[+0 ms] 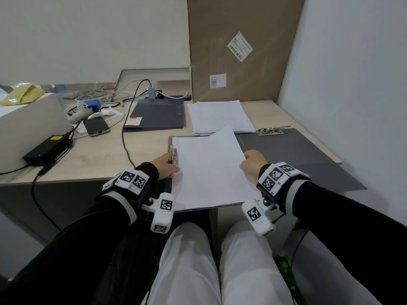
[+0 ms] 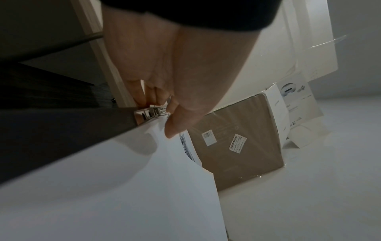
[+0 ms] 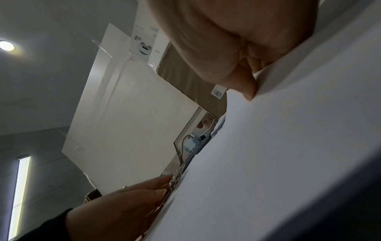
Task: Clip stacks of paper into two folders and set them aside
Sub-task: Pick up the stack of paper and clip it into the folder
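Hands: left (image 1: 165, 163) pinches folder clip (image 1: 173, 155), right (image 1: 252, 163) grips one of two paper stacks (image 1: 211, 170).

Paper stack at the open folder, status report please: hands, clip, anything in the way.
Left hand grips the metal clip at the stack's left edge. Right hand pinches the paper stack at its right edge. Stack lies askew on the open folder. Nothing blocking.

black sleeves (image 1: 343, 212), white trousers (image 1: 220, 265), white wrist camera mounts (image 1: 257, 216) bearing black-white square markers.
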